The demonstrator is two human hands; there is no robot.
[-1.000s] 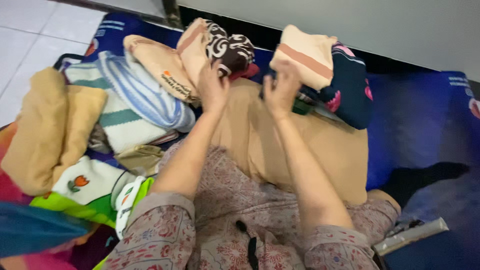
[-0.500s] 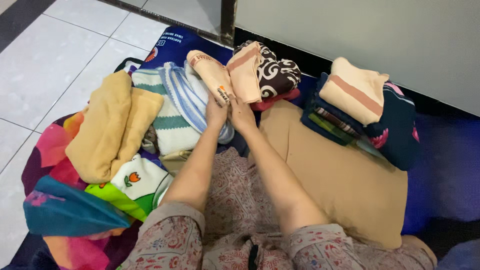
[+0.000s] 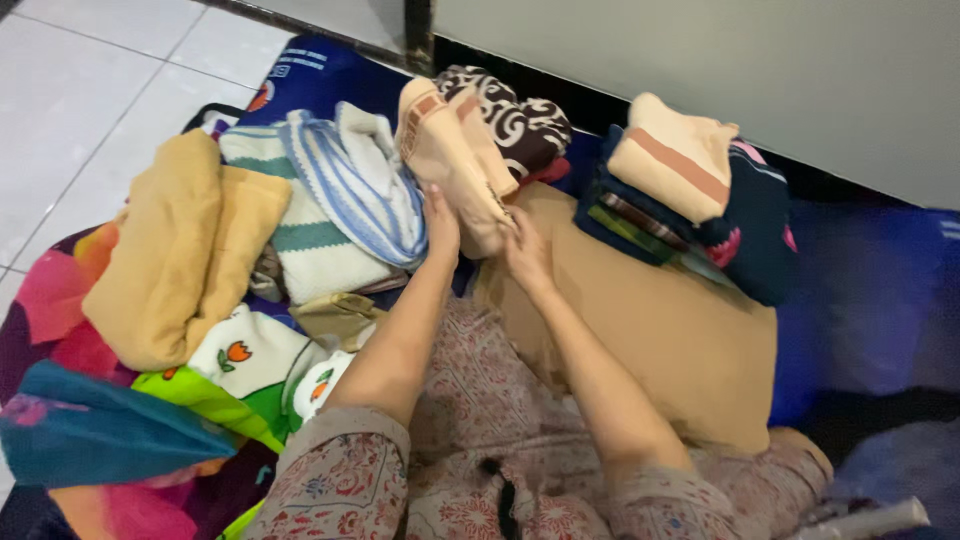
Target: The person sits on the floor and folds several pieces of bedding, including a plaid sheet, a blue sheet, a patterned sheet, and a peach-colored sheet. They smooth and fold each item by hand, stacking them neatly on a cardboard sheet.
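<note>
Folded cloth (image 3: 455, 160) at the hands: pale peach with a darker salmon band. At 1 o'clock from it, a bundle (image 3: 515, 115) in dark brown with white swirls. At 9 o'clock, a towel (image 3: 350, 180) in white with blue stripes. Farther toward 9 o'clock, a towel (image 3: 175, 250) in plain mustard yellow. At 5 o'clock, a cushion (image 3: 660, 330) in plain tan. Mat (image 3: 860, 290): deep blue. Sleeves (image 3: 340, 480): pink-grey with red floral print.

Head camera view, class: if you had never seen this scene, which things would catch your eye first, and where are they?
At the centre, the left hand and right hand together hold a folded peach cloth up above a tan cushion. To the left lies a loose heap of laundry, led by a mustard towel and a blue-striped white cloth. At the upper right, by the wall, stands a neat folded stack.
</note>
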